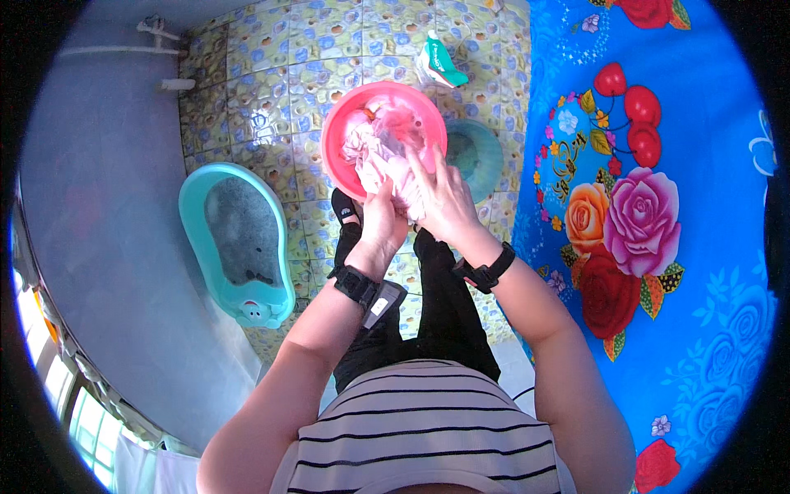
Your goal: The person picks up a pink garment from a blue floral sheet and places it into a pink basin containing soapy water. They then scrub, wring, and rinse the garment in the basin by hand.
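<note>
Wet pale pink cloth (386,163) trails out of a round pink plastic basin (333,142) and over its near rim. My left hand (382,219) grips the bunched near end, thumb pointing up along the fabric. Against the right side of the same bunch is my right hand (445,200), its visible fingers spread and reaching over the cloth; its thumb is hidden. More wet fabric and cloudy pinkish water (404,117) show inside the basin.
A teal baby bathtub (284,247) with grey sudsy water stands left. Partly behind the pink basin sits a greenish basin (490,154). A green-and-white detergent packet (441,62) lies beyond on the tiled floor (321,37). Blue floral fabric (555,370) covers the right side.
</note>
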{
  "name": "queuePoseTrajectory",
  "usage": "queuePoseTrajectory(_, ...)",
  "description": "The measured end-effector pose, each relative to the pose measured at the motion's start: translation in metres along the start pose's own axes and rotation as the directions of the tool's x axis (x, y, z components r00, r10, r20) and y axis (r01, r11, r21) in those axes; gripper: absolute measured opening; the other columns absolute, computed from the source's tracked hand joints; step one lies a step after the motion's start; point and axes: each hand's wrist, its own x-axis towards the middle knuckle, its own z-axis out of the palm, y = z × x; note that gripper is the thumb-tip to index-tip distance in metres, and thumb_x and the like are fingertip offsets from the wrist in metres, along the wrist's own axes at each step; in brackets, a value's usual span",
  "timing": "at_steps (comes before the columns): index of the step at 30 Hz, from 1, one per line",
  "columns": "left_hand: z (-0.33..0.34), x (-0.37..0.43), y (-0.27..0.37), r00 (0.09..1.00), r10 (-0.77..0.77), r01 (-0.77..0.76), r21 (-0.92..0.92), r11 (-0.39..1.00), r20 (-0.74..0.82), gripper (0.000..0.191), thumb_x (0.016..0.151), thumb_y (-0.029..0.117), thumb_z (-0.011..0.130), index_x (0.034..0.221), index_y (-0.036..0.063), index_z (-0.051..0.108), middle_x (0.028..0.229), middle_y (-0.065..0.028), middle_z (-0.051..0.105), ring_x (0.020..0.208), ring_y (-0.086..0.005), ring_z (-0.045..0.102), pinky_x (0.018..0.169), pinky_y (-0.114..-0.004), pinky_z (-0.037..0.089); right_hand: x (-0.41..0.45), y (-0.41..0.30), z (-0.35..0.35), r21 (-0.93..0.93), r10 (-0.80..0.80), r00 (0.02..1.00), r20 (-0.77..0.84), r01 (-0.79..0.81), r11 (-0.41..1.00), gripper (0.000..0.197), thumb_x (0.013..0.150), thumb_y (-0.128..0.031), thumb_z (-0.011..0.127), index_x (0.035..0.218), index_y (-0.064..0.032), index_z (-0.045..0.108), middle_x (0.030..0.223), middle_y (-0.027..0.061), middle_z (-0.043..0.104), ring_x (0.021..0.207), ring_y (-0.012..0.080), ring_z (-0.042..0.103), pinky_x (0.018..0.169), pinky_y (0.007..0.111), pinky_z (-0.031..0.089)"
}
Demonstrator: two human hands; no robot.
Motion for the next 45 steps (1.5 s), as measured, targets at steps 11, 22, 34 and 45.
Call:
queuePoseTrajectory(11, -0.003, -0.009, 0.014, 0.994, 0.110, -0.110, 0.337, 0.935, 0.018, 0.026, 0.080, 0.003, 0.041, 0.105, -0.0005, 0.049, 0.092, -0.0077, 0.057, 0.080, -0.0164, 0.056, 0.070, -0.029, 0.046, 0.008, 0.004, -0.004, 0.715, -0.067, 0.818, 0.571, -0.456, 0.529, 0.043, 0.065, -0.017, 0.063, 0.101, 0.0029, 0.052, 0.085, 0.0121, 0.062, 0.079, 0.0180, 0.060, 0.071, 0.029, 0.046)
queuePoseTrajectory(22, 0.022, 0.003, 0.017, 0.995, 0.076, -0.043, 0.401, 0.915, -0.067, 0.024, 0.084, 0.011, 0.044, 0.103, -0.0020, 0.047, 0.087, -0.0095, 0.056, 0.068, -0.0187, 0.058, 0.056, -0.030, 0.049, -0.012, 0.025, 0.038, 0.487, -0.222, 0.679, 0.699, -0.680, -0.549, 0.034, 0.078, -0.014, 0.056, 0.109, -0.0019, 0.046, 0.090, 0.0060, 0.056, 0.076, 0.0148, 0.057, 0.069, 0.029, 0.048)
queuePoseTrajectory(34, 0.016, 0.033, 0.018, 0.965, -0.117, 0.141, 0.089, 0.986, -0.235, 0.039, 0.091, 0.035, 0.031, 0.112, 0.0051, 0.043, 0.095, -0.0103, 0.057, 0.083, -0.0239, 0.058, 0.072, -0.041, 0.050, -0.029, -0.016, -0.044, 0.039, -0.126, 0.992, 0.027, 0.125, 0.991, 0.084, 0.054, -0.012, 0.072, 0.127, -0.0018, 0.031, 0.132, 0.0236, 0.020, 0.119, 0.0415, 0.029, 0.096, 0.045, 0.030)
queuePoseTrajectory(45, 0.034, 0.016, 0.013, 0.950, 0.298, -0.255, 0.315, 0.914, -0.095, 0.030, 0.081, 0.004, 0.041, 0.110, 0.0000, 0.045, 0.096, -0.0107, 0.055, 0.081, -0.0201, 0.058, 0.070, -0.032, 0.049, 0.010, 0.000, 0.002, 0.320, 0.201, 0.978, 0.048, -0.206, 0.925, 0.061, 0.065, -0.018, 0.063, 0.118, 0.0003, 0.038, 0.087, 0.0246, 0.057, 0.074, 0.0370, 0.058, 0.066, 0.043, 0.048)
